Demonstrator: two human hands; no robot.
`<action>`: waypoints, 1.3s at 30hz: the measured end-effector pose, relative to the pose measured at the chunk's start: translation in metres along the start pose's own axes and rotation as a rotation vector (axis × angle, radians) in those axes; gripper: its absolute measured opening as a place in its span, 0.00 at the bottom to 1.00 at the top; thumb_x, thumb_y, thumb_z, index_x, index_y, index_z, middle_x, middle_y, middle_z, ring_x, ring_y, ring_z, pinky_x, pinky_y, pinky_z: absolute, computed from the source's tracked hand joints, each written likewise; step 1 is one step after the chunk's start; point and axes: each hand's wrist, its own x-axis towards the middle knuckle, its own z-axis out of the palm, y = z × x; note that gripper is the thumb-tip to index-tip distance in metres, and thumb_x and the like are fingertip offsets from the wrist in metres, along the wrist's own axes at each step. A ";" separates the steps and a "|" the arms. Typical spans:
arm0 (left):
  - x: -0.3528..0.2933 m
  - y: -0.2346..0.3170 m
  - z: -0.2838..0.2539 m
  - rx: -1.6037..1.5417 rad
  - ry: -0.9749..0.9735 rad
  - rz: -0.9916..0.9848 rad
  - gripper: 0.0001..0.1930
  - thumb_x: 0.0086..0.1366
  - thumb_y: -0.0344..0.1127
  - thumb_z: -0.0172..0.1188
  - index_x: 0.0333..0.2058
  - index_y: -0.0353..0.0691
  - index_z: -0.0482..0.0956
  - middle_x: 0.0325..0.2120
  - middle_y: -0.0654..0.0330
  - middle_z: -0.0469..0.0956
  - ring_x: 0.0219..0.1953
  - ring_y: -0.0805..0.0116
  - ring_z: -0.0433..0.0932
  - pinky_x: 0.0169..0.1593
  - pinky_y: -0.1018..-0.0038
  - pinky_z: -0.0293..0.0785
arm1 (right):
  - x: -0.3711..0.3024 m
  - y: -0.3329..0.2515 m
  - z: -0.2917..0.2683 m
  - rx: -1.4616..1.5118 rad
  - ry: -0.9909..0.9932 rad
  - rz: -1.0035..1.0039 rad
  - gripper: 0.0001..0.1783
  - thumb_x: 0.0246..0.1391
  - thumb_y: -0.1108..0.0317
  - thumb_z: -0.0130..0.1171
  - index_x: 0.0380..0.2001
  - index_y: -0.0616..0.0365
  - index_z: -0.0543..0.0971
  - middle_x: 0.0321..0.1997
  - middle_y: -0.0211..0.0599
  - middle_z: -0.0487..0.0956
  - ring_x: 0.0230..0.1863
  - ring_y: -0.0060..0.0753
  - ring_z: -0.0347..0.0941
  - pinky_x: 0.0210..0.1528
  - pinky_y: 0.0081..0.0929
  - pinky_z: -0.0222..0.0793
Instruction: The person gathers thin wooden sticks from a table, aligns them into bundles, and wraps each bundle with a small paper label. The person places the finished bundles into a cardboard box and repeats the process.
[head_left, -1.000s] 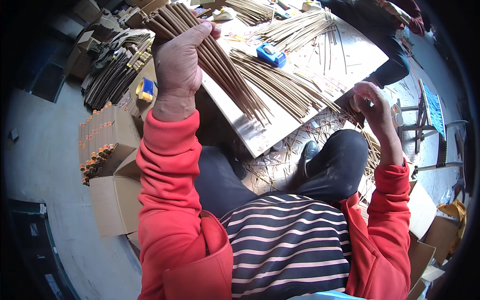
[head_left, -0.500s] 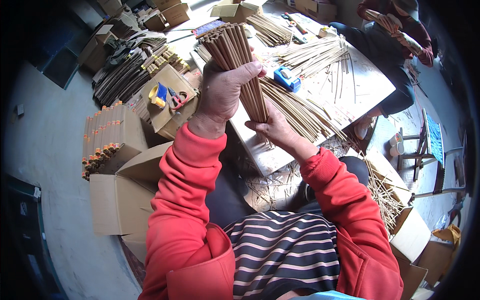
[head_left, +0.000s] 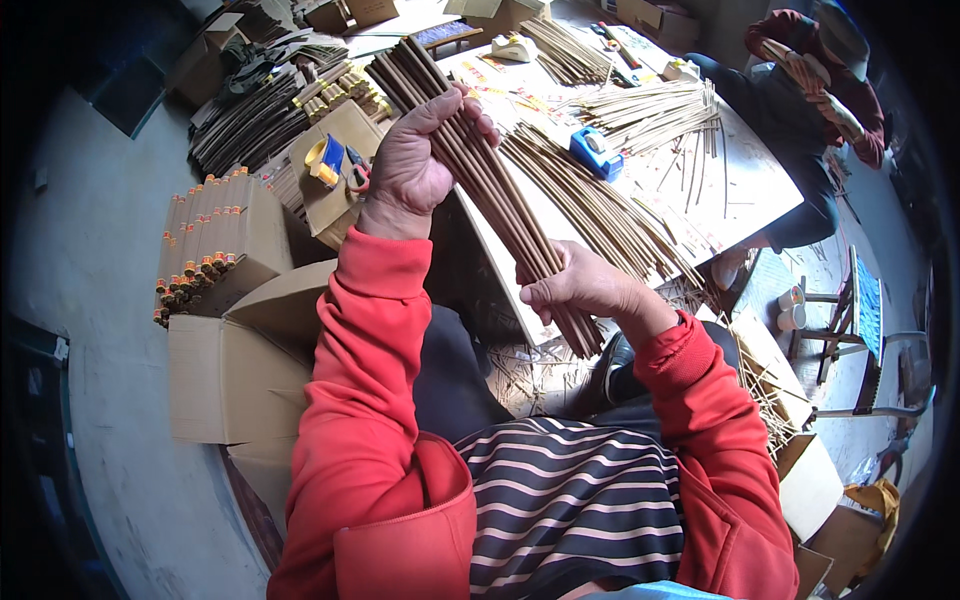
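Observation:
A bundle of long, thin brown incense sticks (head_left: pixel 490 190) slants across in front of me, its upper end at the left and its lower end at the right. My left hand (head_left: pixel 425 160) is closed round the upper part, thumb and fingertips showing. Lower down, my right hand (head_left: pixel 575 280) grips the same bundle, thumb across the front. Beyond the bundle, more brown sticks (head_left: pixel 600 205) lie fanned on the white table (head_left: pixel 760 190). A blue tape dispenser (head_left: pixel 596 155) stands among the sticks there.
Lighter sticks (head_left: pixel 650 112) lie farther back on the table. At the left are a carton with banded bundles (head_left: pixel 205 230), an open carton (head_left: pixel 240 380), and scissors (head_left: pixel 358 172) beside yellow tape (head_left: pixel 322 158). Another person (head_left: pixel 820 80) sits far right, near a folding stool (head_left: pixel 865 300).
The bundle has tilted from nearly upright to a slant, showing its length. My right hand has moved down and right with its lower end; my left hand has shifted slightly left.

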 end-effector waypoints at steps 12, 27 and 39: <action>-0.037 -0.087 -0.043 -0.049 0.496 0.061 0.04 0.58 0.30 0.56 0.29 0.37 0.71 0.20 0.60 0.70 0.23 0.69 0.69 0.30 0.71 0.70 | 0.003 0.029 0.011 0.191 0.101 0.196 0.14 0.44 0.76 0.58 0.35 0.63 0.67 0.23 0.34 0.72 0.18 0.24 0.71 0.21 0.21 0.71; -0.031 -0.105 -0.078 -0.006 0.588 0.025 0.06 0.54 0.30 0.59 0.29 0.36 0.72 0.19 0.60 0.72 0.22 0.69 0.72 0.29 0.73 0.72 | 0.023 0.038 0.017 -0.197 0.340 0.304 0.17 0.44 0.73 0.57 0.39 0.63 0.66 0.23 0.32 0.71 0.21 0.23 0.70 0.24 0.21 0.69; -0.035 -0.105 -0.086 -0.112 0.486 0.076 0.05 0.56 0.30 0.58 0.30 0.38 0.71 0.22 0.60 0.72 0.24 0.68 0.72 0.32 0.71 0.72 | 0.022 0.039 0.015 0.039 0.270 0.378 0.11 0.45 0.77 0.56 0.33 0.63 0.67 0.18 0.32 0.69 0.16 0.23 0.69 0.20 0.20 0.69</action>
